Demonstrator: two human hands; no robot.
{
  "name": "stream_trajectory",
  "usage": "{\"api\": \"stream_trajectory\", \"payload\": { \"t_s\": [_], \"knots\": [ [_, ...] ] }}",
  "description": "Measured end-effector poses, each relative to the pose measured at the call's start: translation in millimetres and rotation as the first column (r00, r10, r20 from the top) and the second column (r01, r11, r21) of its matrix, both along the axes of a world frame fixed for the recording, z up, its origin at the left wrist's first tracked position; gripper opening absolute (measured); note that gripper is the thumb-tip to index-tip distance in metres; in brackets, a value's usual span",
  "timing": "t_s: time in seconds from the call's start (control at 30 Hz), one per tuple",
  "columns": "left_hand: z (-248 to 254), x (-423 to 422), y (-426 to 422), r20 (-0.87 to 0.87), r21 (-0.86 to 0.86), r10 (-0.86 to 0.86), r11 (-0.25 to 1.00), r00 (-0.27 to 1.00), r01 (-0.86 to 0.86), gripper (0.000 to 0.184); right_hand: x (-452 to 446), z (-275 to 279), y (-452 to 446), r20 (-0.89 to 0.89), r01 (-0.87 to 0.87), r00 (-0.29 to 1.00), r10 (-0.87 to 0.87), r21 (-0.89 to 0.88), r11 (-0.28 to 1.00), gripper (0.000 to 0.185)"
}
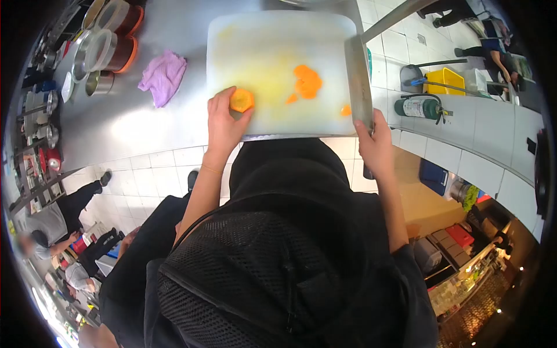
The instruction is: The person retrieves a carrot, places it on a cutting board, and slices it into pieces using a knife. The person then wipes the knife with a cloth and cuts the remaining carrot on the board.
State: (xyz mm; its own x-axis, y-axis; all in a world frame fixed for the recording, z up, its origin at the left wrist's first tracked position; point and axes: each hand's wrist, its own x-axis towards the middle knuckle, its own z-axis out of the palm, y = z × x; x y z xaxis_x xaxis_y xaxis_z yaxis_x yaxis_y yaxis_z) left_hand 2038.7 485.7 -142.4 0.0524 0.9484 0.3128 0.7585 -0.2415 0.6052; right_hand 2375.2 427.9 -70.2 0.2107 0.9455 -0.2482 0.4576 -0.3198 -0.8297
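My left hand [225, 119] holds a piece of carrot [242, 101], its flat orange cut face turned up, at the lower left of the white cutting board [261, 35]. In my right hand [374, 142] is a large knife, a cleaver [358, 78] by its broad blade, lying along the board's right edge and pointing away from me. Orange carrot trimmings [307, 82] lie in a loose heap right of the board's middle. A smaller orange bit [346, 110] rests near the blade. Yellow stains mark the board.
A crumpled purple cloth [163, 78] lies on the steel counter [174, 29] left of the board. Lidded containers [113, 51] and a metal pot [100, 83] stand farther left. On the right are a green cylinder [419, 108] and a yellow bucket [445, 82]. Other people [49, 223] stand at left.
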Motion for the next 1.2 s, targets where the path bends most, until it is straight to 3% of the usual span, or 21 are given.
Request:
{"api": "stream_trajectory", "payload": {
  "t_s": [0.03,0.1,0.17,0.2,0.23,0.27,0.3,0.37,0.47,0.57,0.63,0.67,0.73,0.77,0.87,0.93,0.97,1.0,1.1,1.2],
  "knots": [
    [13,0,5,-0.209,0.106,-0.005,0.994,0.978,0.028,0.063,7,1,-5,-0.006,0.005,1.0,-0.005,0.012,1.0,0.029],
    [29,15,6,-0.203,0.151,-0.039,0.986,0.978,0.071,0.062,21,1,-16,0.076,-0.02,0.997,0.023,-0.036,0.999,0.03],
    [31,37,6,0.01,-0.12,-0.248,0.961,0.969,0.248,0.054,30,-6,-28,0.091,-0.035,0.995,0.038,-0.035,0.999,0.031],
    [25,54,7,-0.018,-0.105,-0.322,0.942,0.947,0.318,0.04,34,-9,-33,0.087,-0.046,0.995,0.048,-0.015,0.999,0.031],
    [21,71,9,-0.025,-0.095,-0.323,0.943,0.946,0.32,0.04,32,-2,-33,0.083,-0.057,0.995,0.056,0.006,0.998,0.031],
    [16,87,11,-0.097,-0.149,-0.315,0.943,0.944,0.299,0.035,34,9,-34,0.082,-0.036,0.995,0.049,-0.155,0.987,0.03],
    [10,96,14,-0.167,-0.2,-0.31,0.94,0.936,0.275,0.03,38,3,-37,0.081,-0.03,0.996,0.042,-0.144,0.989,0.03],
    [-7,104,18,-0.208,-0.133,-0.302,0.951,0.93,0.279,0.027,51,-14,-43,0.068,-0.13,0.989,0.134,-0.063,0.99,0.029],
    [-14,104,19,-0.263,-0.147,-0.228,0.97,0.938,0.195,0.022,60,-15,-39,0.091,-0.183,0.976,0.199,-0.156,0.971,0.032],
    [-2,106,13,-0.214,-0.099,-0.192,0.98,0.958,0.175,0.017,66,-22,-35,0.077,-0.215,0.97,0.232,-0.183,0.959,0.033],
    [9,127,9,0.147,-0.149,-0.269,0.945,0.952,0.29,0.014,69,-26,-36,0.097,-0.252,0.958,0.27,-0.16,0.954,0.032],
    [13,140,9,0.138,-0.149,-0.278,0.943,0.95,0.298,0.014,71,-27,-37,0.09,-0.244,0.961,0.26,-0.156,0.957,0.032],
    [25,169,12,0.208,-0.188,-0.505,0.819,0.837,0.541,0.013,73,-27,-35,0.075,-0.255,0.96,0.27,-0.167,0.952,0.033],
    [21,181,17,0.211,-0.181,-0.497,0.826,0.842,0.533,0.013,75,-27,-34,0.082,-0.265,0.956,0.281,-0.164,0.95,0.033],
    [-3,202,25,0.136,-0.146,-0.563,0.803,0.815,0.578,0.011,84,-32,-31,0.09,-0.325,0.936,0.339,-0.146,0.935,0.032],
    [-20,203,34,-0.078,-0.174,-0.615,0.783,0.785,0.597,0.009,92,-44,-30,0.154,-0.374,0.909,0.387,-0.106,0.921,0.031],
    [-32,204,28,-0.123,-0.125,-0.589,0.807,0.799,0.577,0.008,96,-44,-27,0.135,-0.405,0.901,0.413,-0.087,0.91,0.031],
    [-29,204,23,-0.174,-0.182,-0.592,0.804,0.787,0.565,0.009,96,-36,-23,0.14,-0.417,0.889,0.436,-0.146,0.897,0.032],
    [-30,205,11,-0.152,-0.148,-0.592,0.806,0.792,0.574,0.013,96,-31,-16,0.14,-0.434,0.877,0.46,-0.182,0.882,0.037],
    [-18,203,5,-0.274,-0.098,-0.604,0.791,0.748,0.603,0.017,96,-31,-12,0.125,-0.458,0.876,0.466,-0.085,0.885,0.047]
  ]
}}
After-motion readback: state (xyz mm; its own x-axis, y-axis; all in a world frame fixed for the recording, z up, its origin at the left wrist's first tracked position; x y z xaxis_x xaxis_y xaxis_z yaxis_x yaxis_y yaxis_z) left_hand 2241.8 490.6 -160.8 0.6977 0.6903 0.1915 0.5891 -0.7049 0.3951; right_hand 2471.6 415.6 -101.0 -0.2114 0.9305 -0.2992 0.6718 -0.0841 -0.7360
